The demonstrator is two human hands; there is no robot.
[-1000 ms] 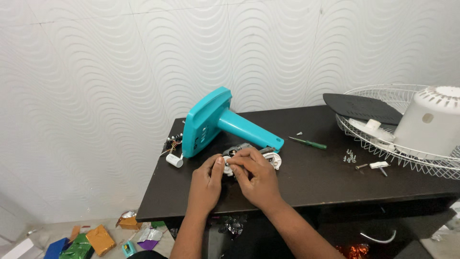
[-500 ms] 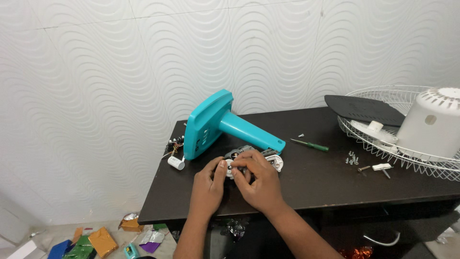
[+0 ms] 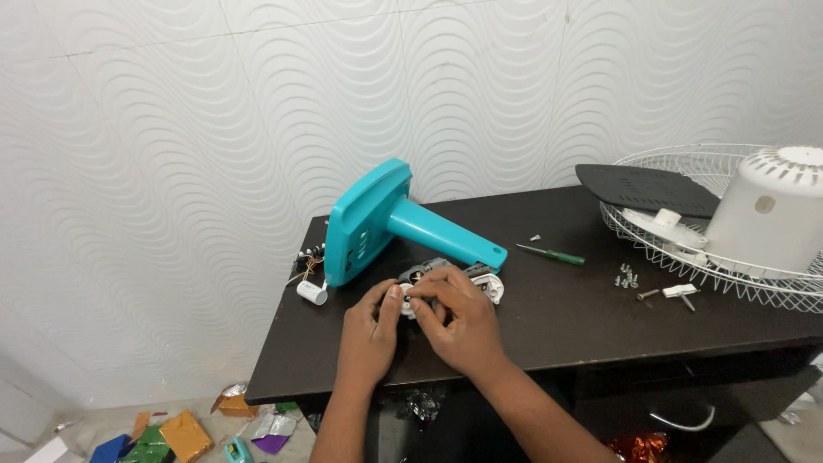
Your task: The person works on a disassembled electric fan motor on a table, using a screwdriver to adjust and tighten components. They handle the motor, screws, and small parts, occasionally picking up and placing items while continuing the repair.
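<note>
1. The dark surface (image 3: 557, 317) carries a teal fan stand (image 3: 386, 227) lying on its side, its long axis running from its base at the left to its neck at the right, just behind the hands.
2. The right hand (image 3: 454, 321) curls narrow over the grey-and-white motor part (image 3: 446, 276), covering most of it.
3. The left hand (image 3: 373, 330) pinches the part's near-left edge; both sit equally close.
4. What the fingertips grip is hidden.

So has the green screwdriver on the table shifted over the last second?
No. The green screwdriver lies where it did, right of the teal fan stand, left of the loose screws.
</note>
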